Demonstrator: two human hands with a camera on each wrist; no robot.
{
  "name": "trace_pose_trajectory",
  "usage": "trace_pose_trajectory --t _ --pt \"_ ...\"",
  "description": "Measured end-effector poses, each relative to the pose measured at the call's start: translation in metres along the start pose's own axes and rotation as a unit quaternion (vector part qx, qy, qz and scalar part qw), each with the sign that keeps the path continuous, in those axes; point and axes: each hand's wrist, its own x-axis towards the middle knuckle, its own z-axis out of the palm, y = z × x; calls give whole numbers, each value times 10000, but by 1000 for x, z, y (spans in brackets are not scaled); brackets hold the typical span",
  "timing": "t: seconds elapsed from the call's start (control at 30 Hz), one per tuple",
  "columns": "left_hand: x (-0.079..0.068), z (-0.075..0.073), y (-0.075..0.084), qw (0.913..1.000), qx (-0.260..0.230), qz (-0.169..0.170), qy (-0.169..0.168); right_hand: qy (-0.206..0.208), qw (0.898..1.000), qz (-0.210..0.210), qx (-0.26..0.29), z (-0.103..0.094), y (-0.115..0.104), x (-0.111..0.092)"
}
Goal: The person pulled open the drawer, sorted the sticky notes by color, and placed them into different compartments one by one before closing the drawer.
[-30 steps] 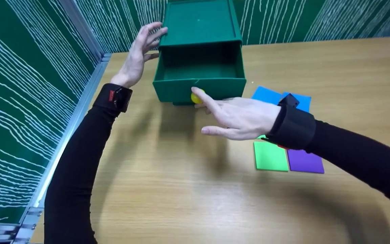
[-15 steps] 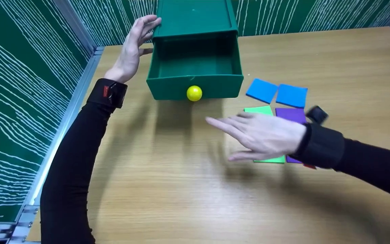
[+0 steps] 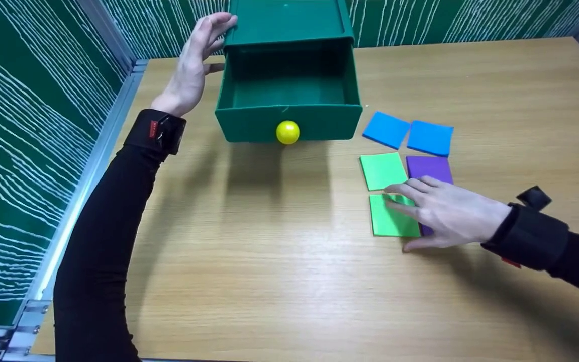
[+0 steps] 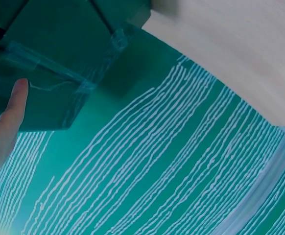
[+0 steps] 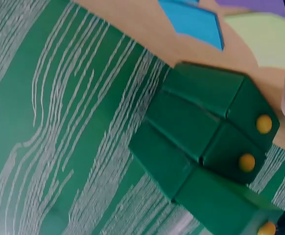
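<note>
A green drawer unit (image 3: 289,22) stands at the back with its top drawer (image 3: 249,123) pulled out; the drawer's inside looks bare, and a yellow knob (image 3: 288,132) is on its front. My left hand (image 3: 187,70) touches the unit's left side with its fingers extended; a finger (image 4: 15,107) lies against the taped side in the left wrist view. My right hand (image 3: 443,211) hovers with spread, slightly bent fingers over the flat coloured squares. Its fingertips overlap the nearer green square (image 3: 387,223). A purple square (image 3: 425,231) is mostly hidden beneath it.
Farther back lie another green square (image 3: 382,171), a purple square (image 3: 427,167) and two blue squares (image 3: 386,129). Green walls (image 3: 28,151) with white streaks bound the wooden table (image 3: 269,281). Two lower drawers (image 5: 235,147) appear pushed in, in the right wrist view.
My right hand has left the drawer's yellow knob and moved right and toward me, over the squares. The left hand stays at the unit's side. The drawer remains pulled out.
</note>
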Motion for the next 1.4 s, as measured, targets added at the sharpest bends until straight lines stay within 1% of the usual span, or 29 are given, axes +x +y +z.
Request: trace_pose_trajectory --t 0.13,0.27,0.37,0.5,0.6,0.67,0.77,0.83,0.97,1.03,1.13,1.17,1.27,1.33,1.4 --pt "0 0 0 10000 -49 -29 -25 -72 9998 116 124 6 0 -4" --pt "1 0 1 9999 -110 -71 -53 28 9998 18 217 5 -1 -3" --pt "1 0 0 9999 -102 -43 -45 -130 9989 68 435 1 -3 0" --pt "2 0 1 9998 -115 -128 -72 -357 9973 210 610 -2 -6 5" --pt "4 -1 2 9996 -133 -227 -110 -247 9989 78 380 0 -6 9" --pt "4 -1 2 9996 -135 -226 -120 -131 9998 -33 177 -1 -6 11" --pt "4 -2 2 9995 -168 -240 -129 76 9999 -137 71 -8 -5 16" --pt "3 -2 1 9993 -246 -240 -132 161 9997 -126 146 -19 -4 20" --pt "1 0 -2 9987 -447 -166 -151 376 9972 3 643 -52 1 26" --pt "1 2 -6 9984 -542 -72 -173 586 9938 36 942 -73 6 28" --pt "2 3 -10 9977 -647 100 -172 1019 9870 -67 1243 -104 18 32" --pt "1 1 -11 9975 -689 108 -145 1174 9845 -162 1291 -112 25 36" --pt "-1 -4 -12 9973 -714 155 -75 1439 9788 -391 1402 -134 47 53" --pt "-4 -8 -13 9975 -684 158 -40 1459 9784 -406 1407 -145 60 69" --pt "-7 -12 -15 9976 -658 189 25 1334 9796 -312 1467 -156 68 89"
